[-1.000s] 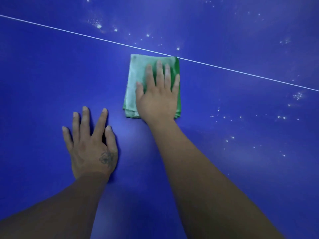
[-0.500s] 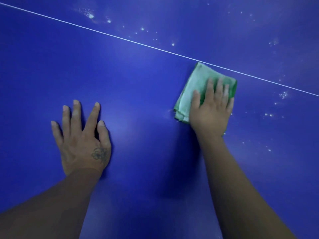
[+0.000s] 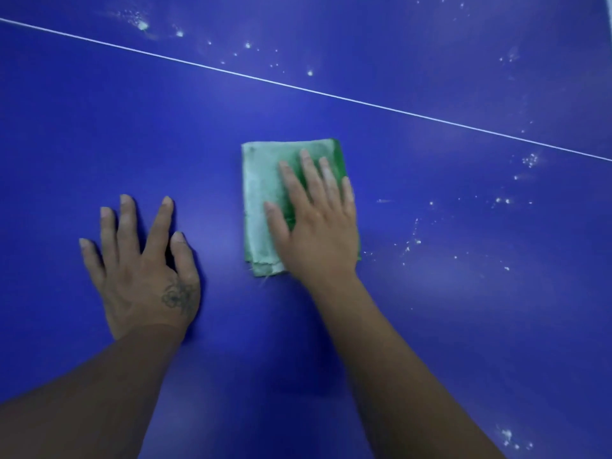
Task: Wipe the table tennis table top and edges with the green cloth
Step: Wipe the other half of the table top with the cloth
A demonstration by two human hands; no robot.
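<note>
Swept back leftward from its spot against the white line (image 3: pixel 298 87) half a second ago, the green cloth (image 3: pixel 261 200) now lies on the near side of that line and apart from it, flat on the blue table tennis table top (image 3: pixel 82 134).

Farthest left, well short of the line, the left hand (image 3: pixel 142 270) rests palm down on the bare surface, fingers straight and spread, gripping nothing; a small dark tattoo (image 3: pixel 177 296) marks its back near the thumb.

Right of it, and closer to the line, the folded cloth shows a pale, dusty upper face with a darker green fold along its right edge. The right hand (image 3: pixel 318 233) lies flat on the cloth's right half, fingers extended toward the line and pressing the fabric down rather than curling round it, with the thumb on the pale part.

Farther right, white specks (image 3: pixel 414 241) dot the surface on the near side of the line, and more are scattered beyond the line.
</note>
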